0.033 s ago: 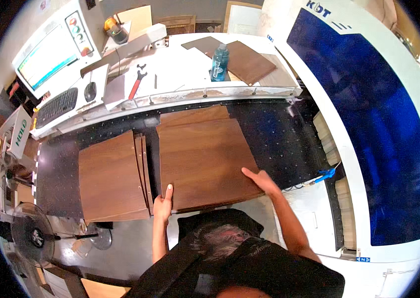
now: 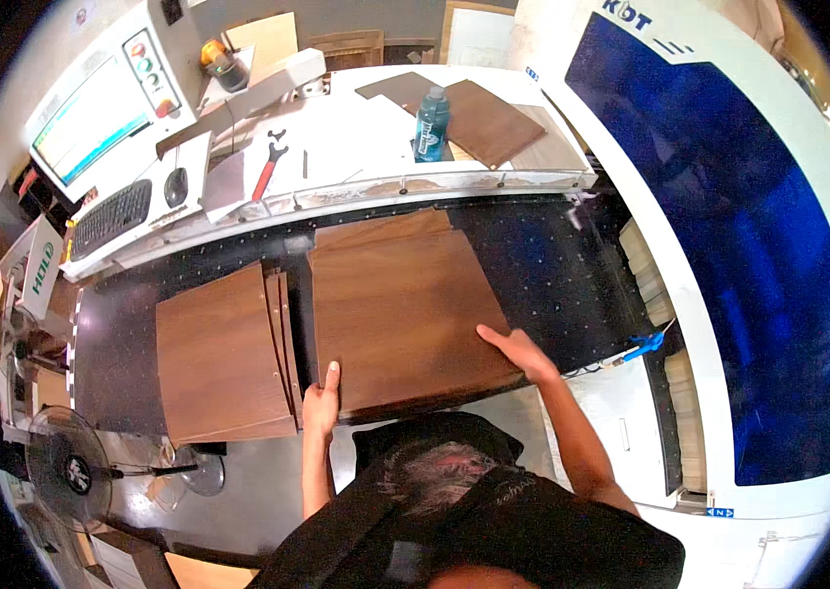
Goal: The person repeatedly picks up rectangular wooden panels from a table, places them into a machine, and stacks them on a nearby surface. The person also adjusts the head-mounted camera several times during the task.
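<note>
A brown wood-grain panel [image 2: 405, 314] lies in front of me on the black worktable, over another panel [image 2: 385, 228] whose far end sticks out beyond it. My left hand [image 2: 321, 401] grips its near left corner, thumb on top and fingers hidden below. At the near right corner my right hand [image 2: 521, 353] holds the same panel, its thumb lying over the top face and the other fingers mostly out of sight. Just left of it rests a stack of similar panels [image 2: 218, 353], slightly fanned, with small holes along the exposed strips.
Behind the black table [image 2: 572, 265], a white ledge carries a teal bottle [image 2: 431, 126], more brown panels [image 2: 493, 123] and a red-handled wrench [image 2: 266, 177]. A keyboard [image 2: 112, 216] and monitor stand far left. A white machine with a dark blue window [image 2: 719, 245] borders the right; a fan [image 2: 71, 471] stands lower left.
</note>
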The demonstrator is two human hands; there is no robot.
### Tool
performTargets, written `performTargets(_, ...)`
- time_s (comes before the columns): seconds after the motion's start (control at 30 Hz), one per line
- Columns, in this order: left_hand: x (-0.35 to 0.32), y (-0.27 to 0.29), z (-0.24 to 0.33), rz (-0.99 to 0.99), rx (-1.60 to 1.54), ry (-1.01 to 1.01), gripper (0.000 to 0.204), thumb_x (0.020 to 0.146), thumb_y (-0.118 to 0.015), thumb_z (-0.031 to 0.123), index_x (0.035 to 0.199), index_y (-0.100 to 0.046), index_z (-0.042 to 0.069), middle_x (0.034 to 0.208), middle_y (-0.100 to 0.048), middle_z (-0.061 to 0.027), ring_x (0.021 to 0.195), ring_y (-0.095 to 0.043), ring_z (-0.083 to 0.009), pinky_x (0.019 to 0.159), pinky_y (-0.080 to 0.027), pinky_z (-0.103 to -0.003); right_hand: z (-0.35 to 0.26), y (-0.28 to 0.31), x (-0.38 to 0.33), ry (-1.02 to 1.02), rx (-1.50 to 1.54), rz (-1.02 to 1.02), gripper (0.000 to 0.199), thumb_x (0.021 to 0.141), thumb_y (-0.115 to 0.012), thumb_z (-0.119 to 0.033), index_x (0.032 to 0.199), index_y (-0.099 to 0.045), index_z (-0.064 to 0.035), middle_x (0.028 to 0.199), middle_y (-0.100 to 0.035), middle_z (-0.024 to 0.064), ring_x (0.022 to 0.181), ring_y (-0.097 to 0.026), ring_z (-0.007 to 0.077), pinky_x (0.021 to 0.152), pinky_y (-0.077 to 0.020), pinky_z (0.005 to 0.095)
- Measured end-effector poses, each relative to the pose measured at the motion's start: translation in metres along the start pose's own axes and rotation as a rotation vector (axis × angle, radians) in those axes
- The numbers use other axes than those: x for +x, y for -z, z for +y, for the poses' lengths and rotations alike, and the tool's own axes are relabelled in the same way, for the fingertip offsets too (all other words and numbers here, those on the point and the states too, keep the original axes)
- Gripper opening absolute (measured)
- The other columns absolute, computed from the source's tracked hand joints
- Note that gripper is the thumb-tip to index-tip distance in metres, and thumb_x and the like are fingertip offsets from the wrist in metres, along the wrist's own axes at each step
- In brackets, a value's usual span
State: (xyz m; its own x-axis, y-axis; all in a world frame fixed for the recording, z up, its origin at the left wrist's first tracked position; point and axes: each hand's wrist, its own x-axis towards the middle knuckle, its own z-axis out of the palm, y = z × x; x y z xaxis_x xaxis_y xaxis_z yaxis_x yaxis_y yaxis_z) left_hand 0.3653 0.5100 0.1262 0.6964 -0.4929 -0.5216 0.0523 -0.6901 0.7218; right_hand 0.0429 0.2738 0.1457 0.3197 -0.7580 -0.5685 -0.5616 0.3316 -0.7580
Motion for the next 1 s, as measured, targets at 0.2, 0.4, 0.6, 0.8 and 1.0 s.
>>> performTargets(0.2, 0.023, 0.003, 0.051, -0.069, 0.381, -0.199, 0.087, 0.098, -0.051, 0.071, 0.11, -0.067, -0.014, 0.1, -0.071, -0.0329, 0.092, -0.072, -0.0421, 0.084, -0.054, -0.051, -0.03, 0.046, 0.073, 0.086, -0.259, -0.182, 0.088, 0.093, -0.067, -0.064, 0.133, -0.062, 0.0138, 0.129, -0.068, 0.0257, 0.121, -0.065, 0.0299, 0.104, -0.0476, 0.0378)
performTargets(0.4, 0.04, -0.02, 0.026, -0.008, 0.557, -0.439, 0.102, 0.089, -0.07, 0.067, 0.145, -0.044, -0.014, 0.141, -0.054, -0.0374, 0.134, -0.054, -0.0468, 0.108, -0.048, -0.051, 0.026, 0.042, 0.111, 0.338, -0.159, 0.012, 0.086, 0.096, -0.069, -0.054, 0.147, -0.047, 0.0125, 0.15, -0.054, 0.0258, 0.138, -0.054, 0.0322, 0.116, -0.0413, 0.0416)
performTargets(0.6, 0.043, -0.04, -0.008, -0.298, 0.167, -0.454, 0.135, 0.068, -0.098, 0.04, 0.159, -0.013, -0.012, 0.154, -0.043, -0.032, 0.14, -0.05, -0.0374, 0.114, -0.044, -0.042, 0.052, 0.019, 0.102, 0.154, 0.153, -0.057, 0.083, 0.096, -0.066, -0.062, 0.144, -0.056, 0.0044, 0.142, -0.062, 0.021, 0.129, -0.06, 0.0318, 0.111, -0.0442, 0.0412)
performTargets(0.8, 0.035, -0.033, -0.015, -0.17, 0.387, -0.392, 0.125, 0.062, -0.102, 0.034, 0.156, -0.03, -0.006, 0.138, -0.062, -0.0289, 0.126, -0.062, -0.0392, 0.105, -0.05, -0.042, 0.031, 0.013, 0.077, 0.121, -0.2, -0.026, 0.11, 0.083, -0.072, -0.072, 0.155, -0.041, 0.0058, 0.149, -0.054, 0.0287, 0.135, -0.056, 0.0397, 0.111, -0.0454, 0.0452)
performTargets(1.0, 0.054, -0.025, -0.028, -0.023, 0.243, -0.54, 0.103, 0.067, -0.099, 0.036, 0.144, -0.045, -0.007, 0.122, -0.071, -0.0268, 0.113, -0.069, -0.0371, 0.094, -0.054, -0.041, 0.034, 0.001, 0.037, 0.134, -0.106, -0.19, 0.127, 0.076, -0.08, -0.07, 0.16, -0.025, 0.007, 0.156, -0.044, 0.0294, 0.143, -0.048, 0.041, 0.118, -0.0407, 0.0459)
